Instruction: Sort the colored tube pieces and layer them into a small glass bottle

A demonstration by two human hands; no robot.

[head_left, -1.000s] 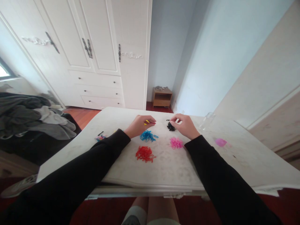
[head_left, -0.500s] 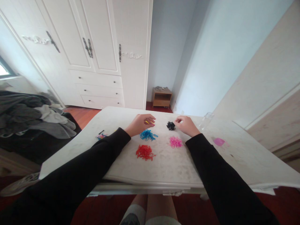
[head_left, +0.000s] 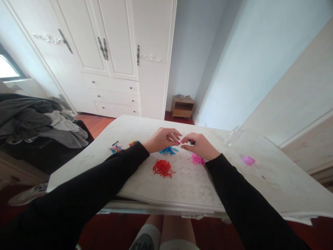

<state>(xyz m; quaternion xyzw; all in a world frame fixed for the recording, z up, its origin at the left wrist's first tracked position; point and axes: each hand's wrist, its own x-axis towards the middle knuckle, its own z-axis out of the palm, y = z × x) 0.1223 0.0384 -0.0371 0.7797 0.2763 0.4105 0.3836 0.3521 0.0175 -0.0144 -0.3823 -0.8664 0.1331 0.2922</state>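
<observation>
My left hand (head_left: 163, 139) is closed in a pinch, with a small pink piece that looks like a paper clip (head_left: 178, 142) at its fingertips. A trace of yellow shows there too. My right hand (head_left: 199, 144) is close on the right, thumb and forefinger apart, with nothing visible between them. Under the left hand is a pile of blue paper clips (head_left: 168, 150). Black paper clips (head_left: 192, 142) are mostly hidden behind the right hand, and pink ones (head_left: 197, 159) lie below its wrist. A red pile (head_left: 163, 168) lies nearer me.
By my left sleeve lie a yellow-and-red pile (head_left: 132, 143), partly covered, and a mixed-colour pile (head_left: 114, 148). A clear jar (head_left: 234, 135) and a flat pink item (head_left: 248, 160) are on the right of the white table (head_left: 192, 187). Clothes (head_left: 39, 118) are heaped beyond its left side.
My right hand has moved left from beside the black pile to the left hand's fingertips, its fingers spreading. The left hand keeps its pinch. The view has shifted slightly.
</observation>
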